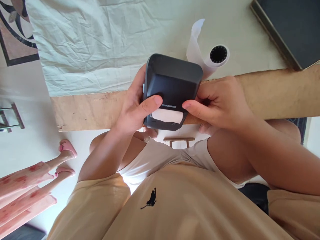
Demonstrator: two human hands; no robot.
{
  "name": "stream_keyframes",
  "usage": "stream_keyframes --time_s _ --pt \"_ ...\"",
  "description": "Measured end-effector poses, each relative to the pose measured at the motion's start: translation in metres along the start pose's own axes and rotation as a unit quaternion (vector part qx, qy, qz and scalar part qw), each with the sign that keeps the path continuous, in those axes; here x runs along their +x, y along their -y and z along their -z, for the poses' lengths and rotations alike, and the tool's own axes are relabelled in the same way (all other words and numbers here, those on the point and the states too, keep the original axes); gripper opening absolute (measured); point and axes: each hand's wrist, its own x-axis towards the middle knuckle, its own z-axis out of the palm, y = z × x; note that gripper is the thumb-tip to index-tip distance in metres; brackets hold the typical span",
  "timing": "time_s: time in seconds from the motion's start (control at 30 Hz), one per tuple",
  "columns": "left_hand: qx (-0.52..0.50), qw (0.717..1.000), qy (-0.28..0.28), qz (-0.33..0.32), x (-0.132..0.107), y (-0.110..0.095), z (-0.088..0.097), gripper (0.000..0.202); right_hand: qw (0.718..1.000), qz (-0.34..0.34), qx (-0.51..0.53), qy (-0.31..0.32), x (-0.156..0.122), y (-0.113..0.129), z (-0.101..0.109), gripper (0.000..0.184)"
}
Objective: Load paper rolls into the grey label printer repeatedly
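A dark grey label printer (172, 88) is held over the table's near edge by both my hands. My left hand (136, 106) wraps its left side, with the thumb pressed on the front next to the brand lettering. My right hand (217, 101) grips the right side, thumb on the front face. A strip of white paper (167, 115) sticks out of the printer's slot between my two thumbs. Behind the printer a roll of white paper (215, 58) lies on the table, its loose end curling upward.
A creased white cloth (100, 43) covers the table, whose bare wooden edge (275, 93) runs across the view. A dark flat board (290, 30) lies at the far right. Another person's legs in pink slippers (65, 156) stand at the lower left.
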Motion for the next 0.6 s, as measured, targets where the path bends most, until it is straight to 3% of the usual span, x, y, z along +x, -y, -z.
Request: stream_keyframes --time_s 0.07,0.1,0.27,0.47,0.53,0.6 --pt "-0.040 0.998 0.048 0.007 -0.001 -0.007 0.008 0.066 1.000 0.004 -0.002 0.010 0.000 0.000 0.001 0.081" --pt "-0.053 0.998 0.046 0.009 -0.001 -0.009 0.010 0.064 1.000 0.005 -0.002 0.011 0.000 0.000 0.002 0.084" --pt "-0.054 0.998 -0.037 -0.014 0.003 -0.011 0.000 0.064 1.000 0.006 -0.013 0.018 0.000 0.004 0.002 0.085" --pt "-0.053 0.996 -0.069 -0.028 0.005 -0.014 -0.007 0.072 0.997 -0.007 -0.068 0.018 0.001 0.007 0.001 0.067" --pt "-0.062 0.994 -0.085 -0.035 0.005 -0.012 -0.015 0.069 0.995 -0.023 -0.098 0.018 0.004 0.012 0.002 0.070" --pt "-0.087 0.984 -0.138 -0.064 0.005 -0.009 -0.031 0.061 0.991 -0.050 -0.119 0.016 0.007 0.018 0.002 0.074"
